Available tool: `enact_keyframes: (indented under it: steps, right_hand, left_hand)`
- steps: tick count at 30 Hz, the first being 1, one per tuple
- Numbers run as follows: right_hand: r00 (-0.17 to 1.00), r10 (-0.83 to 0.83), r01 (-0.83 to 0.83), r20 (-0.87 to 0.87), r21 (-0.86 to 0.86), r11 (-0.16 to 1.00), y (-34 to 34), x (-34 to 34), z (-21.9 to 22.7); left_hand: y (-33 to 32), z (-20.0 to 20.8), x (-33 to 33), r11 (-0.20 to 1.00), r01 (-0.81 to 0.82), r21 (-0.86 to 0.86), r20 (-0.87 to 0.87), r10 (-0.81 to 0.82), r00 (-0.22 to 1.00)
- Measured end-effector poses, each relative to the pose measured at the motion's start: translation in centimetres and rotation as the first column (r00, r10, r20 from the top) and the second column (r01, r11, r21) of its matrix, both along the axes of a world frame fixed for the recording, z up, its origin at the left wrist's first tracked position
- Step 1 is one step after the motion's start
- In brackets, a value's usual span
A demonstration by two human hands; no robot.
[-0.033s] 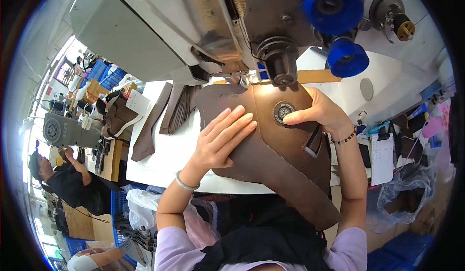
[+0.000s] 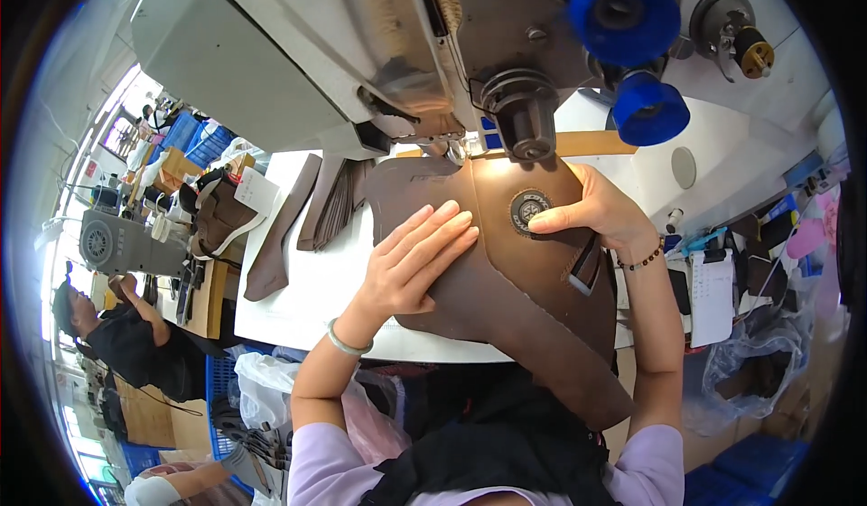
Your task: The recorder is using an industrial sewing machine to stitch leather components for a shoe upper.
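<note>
A large brown leather piece (image 2: 533,280), shaped like part of a boot upper, lies under the sewing machine (image 2: 280,54). A lengthwise seam line runs from the stitching area toward me, and the far edge sits at the presser foot (image 2: 458,151). My left hand (image 2: 411,257) rests flat on the leather left of that line, fingers stretched out. At the right edge my right hand (image 2: 605,212) grips the leather, thumb on top beside a round dark badge (image 2: 529,212), the other fingers mostly hidden behind the edge. Near it is a small dark loop tab (image 2: 585,271).
Stacked brown leather strips (image 2: 334,203) lie on the white table (image 2: 361,312), left of my work. Blue knobs (image 2: 623,14) hang at upper right. A blue basket (image 2: 219,407) with plastic bags stands lower left. Further left a person (image 2: 135,343) in black works at another machine.
</note>
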State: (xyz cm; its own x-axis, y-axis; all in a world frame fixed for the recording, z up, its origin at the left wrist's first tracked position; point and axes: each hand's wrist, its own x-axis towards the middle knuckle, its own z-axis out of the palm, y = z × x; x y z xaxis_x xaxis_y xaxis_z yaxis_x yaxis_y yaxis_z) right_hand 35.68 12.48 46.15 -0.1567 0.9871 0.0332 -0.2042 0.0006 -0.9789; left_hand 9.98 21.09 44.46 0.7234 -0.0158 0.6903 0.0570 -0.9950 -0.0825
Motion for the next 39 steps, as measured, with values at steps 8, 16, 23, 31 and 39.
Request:
enact_keyframes:
  steps: [8,16,23,31,39]
  right_hand:
    - [1.0,-0.005,0.005,-0.001,-0.007,1.0,0.0,0.0,-0.1]
    - [0.997,-0.029,0.023,-0.072,-0.075,0.997,-0.3,-0.3,0.0]
    - [0.984,-0.179,0.177,-0.021,-0.078,0.981,-0.9,-1.2,0.5]
    - [0.972,-0.231,0.234,0.04,-0.094,0.968,-1.4,-2.0,1.0]
    - [0.967,-0.253,0.253,0.001,-0.019,0.967,-1.5,-2.4,1.1]
  left_hand:
    - [-0.6,0.1,0.5,0.993,-0.033,0.114,0.013,0.032,0.999]
    - [-0.6,-0.3,1.9,0.929,-0.123,0.35,0.197,0.055,0.979]
    - [-0.4,0.0,1.8,0.929,-0.086,0.36,0.229,0.001,0.973]
    - [0.0,0.7,1.6,0.931,-0.041,0.364,0.229,-0.047,0.972]
    - [-0.1,1.2,1.6,0.939,-0.028,0.343,0.236,-0.057,0.97]
